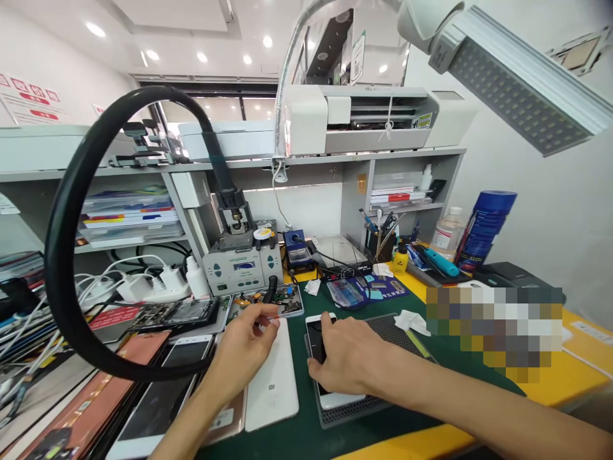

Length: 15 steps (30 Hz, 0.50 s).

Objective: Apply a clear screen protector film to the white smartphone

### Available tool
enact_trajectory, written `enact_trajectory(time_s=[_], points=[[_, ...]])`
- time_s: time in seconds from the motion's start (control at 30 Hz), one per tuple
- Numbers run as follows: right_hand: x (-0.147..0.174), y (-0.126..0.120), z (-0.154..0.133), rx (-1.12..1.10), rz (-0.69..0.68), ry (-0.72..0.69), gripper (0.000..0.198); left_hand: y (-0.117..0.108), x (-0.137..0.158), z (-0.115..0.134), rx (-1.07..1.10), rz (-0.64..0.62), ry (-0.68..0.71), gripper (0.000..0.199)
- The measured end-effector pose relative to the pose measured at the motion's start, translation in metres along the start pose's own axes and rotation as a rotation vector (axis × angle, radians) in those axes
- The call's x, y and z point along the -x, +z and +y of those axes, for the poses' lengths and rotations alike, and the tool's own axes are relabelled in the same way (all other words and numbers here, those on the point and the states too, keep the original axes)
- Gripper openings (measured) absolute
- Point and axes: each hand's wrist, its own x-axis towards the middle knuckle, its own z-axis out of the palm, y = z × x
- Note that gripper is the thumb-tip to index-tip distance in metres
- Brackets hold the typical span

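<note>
The person's right hand, half spread, rests on a white phone lying on a grey mat. The left hand, curled, thumb near forefinger, is by a white panel; any grip, I can't tell.

- I can see a yellow surface carrying a green mat toward its front edge.
- Toward its far edge stand a grey station and yellow bottle.
</note>
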Motion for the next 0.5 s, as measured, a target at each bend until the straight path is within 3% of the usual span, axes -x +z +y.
enact_trajectory(time_s=[0.5], points=[[-0.013, -0.011, -0.007, 0.123, -0.136, -0.009, 0.086, 0.004, 0.009, 0.007, -0.102, 0.012, 0.18, 0.032]])
